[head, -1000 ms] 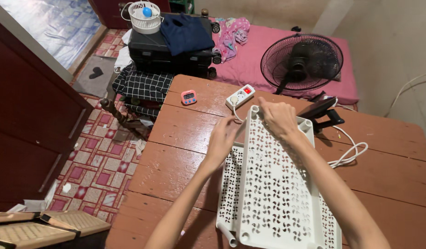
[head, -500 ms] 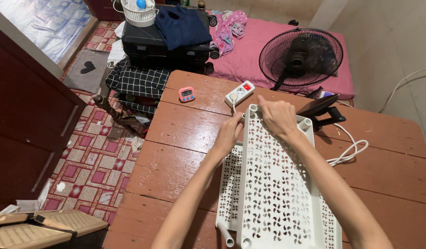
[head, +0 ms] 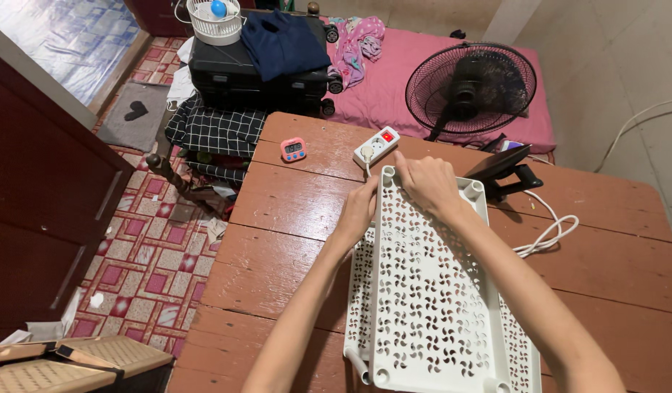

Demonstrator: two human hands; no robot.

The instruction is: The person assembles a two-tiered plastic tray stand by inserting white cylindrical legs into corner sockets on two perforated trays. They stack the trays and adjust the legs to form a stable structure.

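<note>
On the wooden worktop (head: 277, 240), my right hand (head: 427, 182) and left hand (head: 359, 211) gripped the white perforated tray's (head: 430, 306) far rim; light, stiff plastic, I judged.

A worn wooden table (head: 277, 240) fills the centre over a red-and-cream checked tile floor (head: 143, 255) at eight o'clock. At twelve o'clock lies a pink mattress (head: 408, 73) with a black fan (head: 470, 91). A dark wooden cabinet (head: 37, 218) stands at nine o'clock, a pale wall (head: 619, 58) at two.

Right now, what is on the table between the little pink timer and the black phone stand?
In the head view, the white power strip with a red switch lies between the small pink timer and the black phone stand.
</note>
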